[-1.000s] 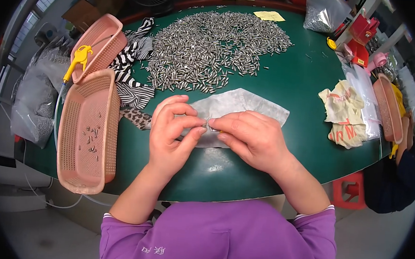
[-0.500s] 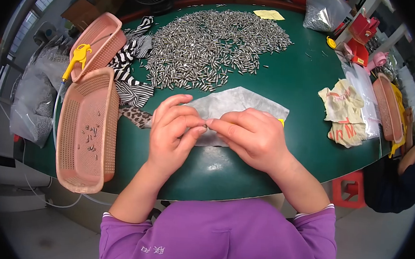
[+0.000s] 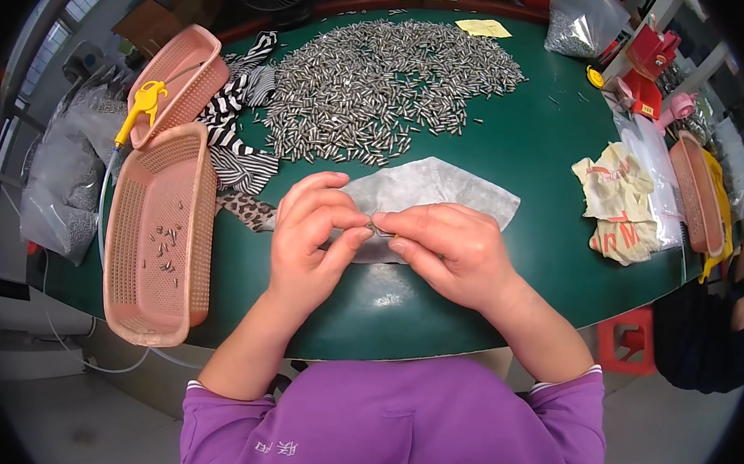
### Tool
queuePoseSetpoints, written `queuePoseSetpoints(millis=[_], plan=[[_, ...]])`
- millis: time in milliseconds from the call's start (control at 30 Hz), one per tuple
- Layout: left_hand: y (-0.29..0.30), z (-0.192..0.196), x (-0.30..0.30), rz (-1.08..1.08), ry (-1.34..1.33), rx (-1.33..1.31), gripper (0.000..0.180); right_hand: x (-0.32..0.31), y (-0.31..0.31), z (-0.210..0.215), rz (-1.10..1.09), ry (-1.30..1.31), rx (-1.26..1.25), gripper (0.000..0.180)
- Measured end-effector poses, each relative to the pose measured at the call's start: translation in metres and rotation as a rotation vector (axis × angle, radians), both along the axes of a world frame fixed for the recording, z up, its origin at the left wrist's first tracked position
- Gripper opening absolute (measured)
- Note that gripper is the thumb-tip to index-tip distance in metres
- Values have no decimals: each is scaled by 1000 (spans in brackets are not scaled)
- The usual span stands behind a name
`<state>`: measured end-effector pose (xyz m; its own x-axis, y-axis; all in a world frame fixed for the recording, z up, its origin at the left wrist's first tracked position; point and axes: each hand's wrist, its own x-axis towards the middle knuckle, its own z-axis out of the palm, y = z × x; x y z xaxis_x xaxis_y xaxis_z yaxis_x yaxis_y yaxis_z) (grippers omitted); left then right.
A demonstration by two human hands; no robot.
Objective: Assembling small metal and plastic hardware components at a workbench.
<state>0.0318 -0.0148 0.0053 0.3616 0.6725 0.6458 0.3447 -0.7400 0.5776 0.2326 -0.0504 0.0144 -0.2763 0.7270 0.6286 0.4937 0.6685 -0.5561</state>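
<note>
Over a grey-white cloth [image 3: 431, 184] on the green table, both my hands meet at the fingertips. A small silvery metal pin [image 3: 382, 230], mostly covered by fingers, lies between them. My right hand [image 3: 461, 251] pinches it between thumb and forefinger. The thumb and forefinger of my left hand [image 3: 307, 236] close on its other end, with the remaining fingers loosely curled. Farther back spreads a large heap of similar metal pins [image 3: 382, 86]. At the left, a pink perforated basket [image 3: 147, 307] holds several loose pins.
Behind that basket, a second pink basket [image 3: 183, 89] carries a yellow air blow gun [image 3: 146, 104] with a hose. Striped cloth [image 3: 243, 167] lies beside them. To the right are a crumpled cream cloth [image 3: 620, 202] and another pink basket [image 3: 695, 181]. A red stool [image 3: 627, 340] and a co-worker's arm [image 3: 743, 292] are beyond.
My right thumb and forefinger have shifted and spread slightly, so more of the metal pin shows. My left hand stays nearly in place. The co-worker's arm at the right has moved.
</note>
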Motion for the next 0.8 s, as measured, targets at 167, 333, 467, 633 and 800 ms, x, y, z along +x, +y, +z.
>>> queuePoseSetpoints(millis=[167,333,467,633,800], plan=[[0,0,0,5,51,19,13,1,0,4,-66,-113,56,25],[0,-1,0,-33,13,-34,13,4,4,0,-153,-109,119,24],[0,0,0,-28,-3,-39,12,1,-1,2,-10,5,-25,26],[0,0,1,-20,-16,-25,13,0,-1,-1,12,-1,-76,25],[1,0,3,-61,-12,-31,13,0,-2,1,-85,-62,-7,25]])
